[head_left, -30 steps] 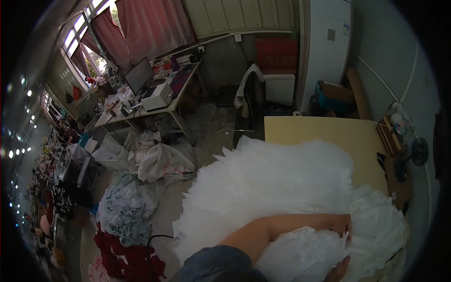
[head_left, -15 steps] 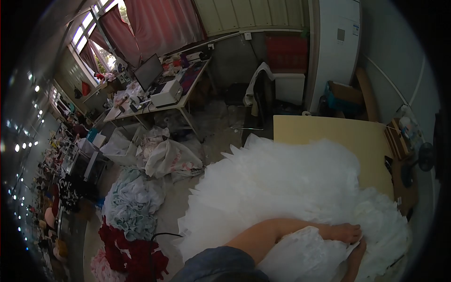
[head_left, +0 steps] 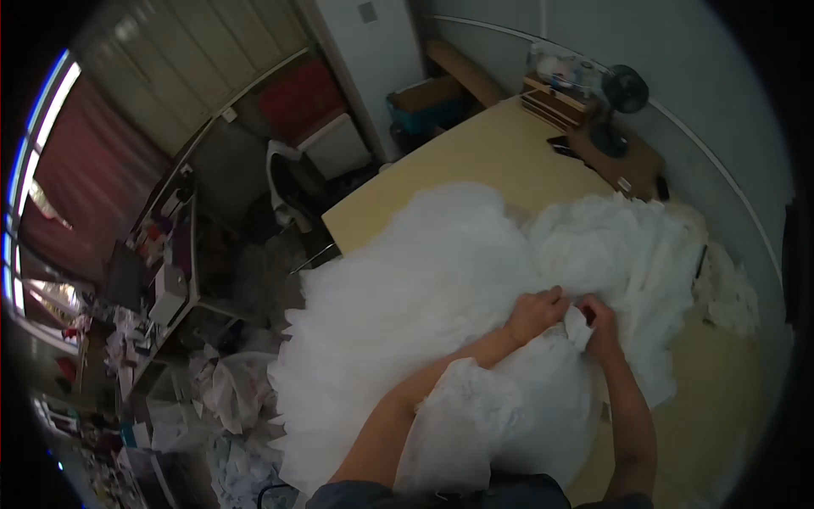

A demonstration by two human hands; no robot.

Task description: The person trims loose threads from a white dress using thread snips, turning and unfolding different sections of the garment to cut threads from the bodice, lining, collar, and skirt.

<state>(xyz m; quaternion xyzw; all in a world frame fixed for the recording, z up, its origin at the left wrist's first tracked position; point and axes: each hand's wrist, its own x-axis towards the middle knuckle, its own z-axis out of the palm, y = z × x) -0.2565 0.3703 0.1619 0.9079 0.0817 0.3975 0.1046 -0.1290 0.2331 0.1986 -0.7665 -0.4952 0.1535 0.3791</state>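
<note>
A big white tulle dress (head_left: 407, 280) spreads in ruffled layers over the table, and a lace-trimmed part (head_left: 487, 403) of it lies close to my body, between my forearms. My left hand (head_left: 536, 314) is closed at the dress, its fingertips pinched together at the cloth. Just to the right, my right hand (head_left: 601, 327) is bent round a small folded white edge (head_left: 578, 327) and grips it. The two hands are a short gap apart. Exactly what lies under the left fingertips is hard to make out.
The pale yellow table (head_left: 475, 161) carries more white ruffled fabric (head_left: 623, 246) on the right. A black fan (head_left: 626, 89) stands near the wall by stacked wooden pieces (head_left: 555, 103). To the left are a chair (head_left: 292, 182), bags (head_left: 233, 386) and a desk with a white printer (head_left: 167, 293).
The view has swung right and down toward the table. My right hand, mostly hidden before, now shows fully. The hands have moved slightly apart, with a folded white edge between them.
</note>
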